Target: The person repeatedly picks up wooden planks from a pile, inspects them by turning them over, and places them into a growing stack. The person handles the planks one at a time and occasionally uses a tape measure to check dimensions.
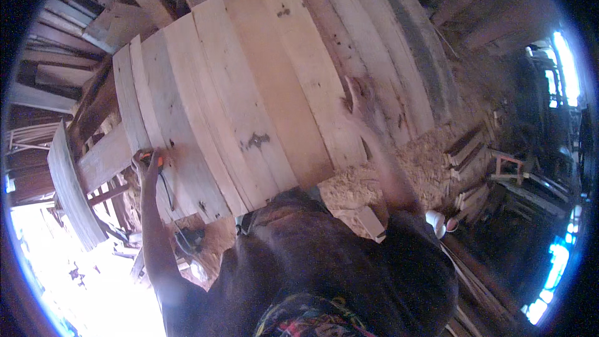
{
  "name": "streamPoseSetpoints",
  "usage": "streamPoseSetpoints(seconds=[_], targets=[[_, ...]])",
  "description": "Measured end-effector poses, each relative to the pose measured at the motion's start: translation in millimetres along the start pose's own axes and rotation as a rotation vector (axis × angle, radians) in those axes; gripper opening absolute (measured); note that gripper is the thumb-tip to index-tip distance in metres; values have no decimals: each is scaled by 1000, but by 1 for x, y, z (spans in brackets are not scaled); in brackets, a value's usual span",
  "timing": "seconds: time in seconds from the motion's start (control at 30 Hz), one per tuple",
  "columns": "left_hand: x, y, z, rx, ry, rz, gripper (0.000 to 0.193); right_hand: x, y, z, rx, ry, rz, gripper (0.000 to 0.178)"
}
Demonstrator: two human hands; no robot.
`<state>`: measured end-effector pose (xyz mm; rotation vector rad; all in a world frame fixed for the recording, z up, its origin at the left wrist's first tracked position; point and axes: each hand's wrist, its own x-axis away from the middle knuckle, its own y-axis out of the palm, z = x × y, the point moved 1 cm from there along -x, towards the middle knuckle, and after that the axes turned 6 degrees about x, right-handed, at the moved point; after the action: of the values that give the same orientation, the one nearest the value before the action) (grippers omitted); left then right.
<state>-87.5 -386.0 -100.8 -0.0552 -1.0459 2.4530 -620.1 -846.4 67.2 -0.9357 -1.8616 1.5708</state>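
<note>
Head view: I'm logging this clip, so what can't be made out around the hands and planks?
- Right hand: motion-blurred; its grip is unreadable.
- Small orange object at the left hand: too small to identify.
- Plank stack: near ends hidden by the person's torso.
- Lower left: washed out by glare.

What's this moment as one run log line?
left hand: grips small orange tool at plank edge | right hand: blurred, on pale wooden planks | floor: sawdust

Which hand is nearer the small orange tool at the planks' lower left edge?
Left. The left hand is at the orange tool; the right hand, blurred, is far across the stacked planks.
</note>
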Motion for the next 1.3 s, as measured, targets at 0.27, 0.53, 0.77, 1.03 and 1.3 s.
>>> streamPoseSetpoints(seconds=[0.27,0.53,0.77,1.03,1.3], targets=[[0,20,12,222,25,-86,80,103,26,60,-154,36,86,51],[-9,15,6,86,112,-63,70,61,23,-9,-315,165,119,58],[-13,11,-12,211,19,-76,73,28,52,-20,-278,251,134,69],[-2,9,-15,164,-7,-91,81,11,66,1,-393,139,88,75],[-19,6,-7,222,-56,-152,85,20,77,2,-246,53,17,81]])
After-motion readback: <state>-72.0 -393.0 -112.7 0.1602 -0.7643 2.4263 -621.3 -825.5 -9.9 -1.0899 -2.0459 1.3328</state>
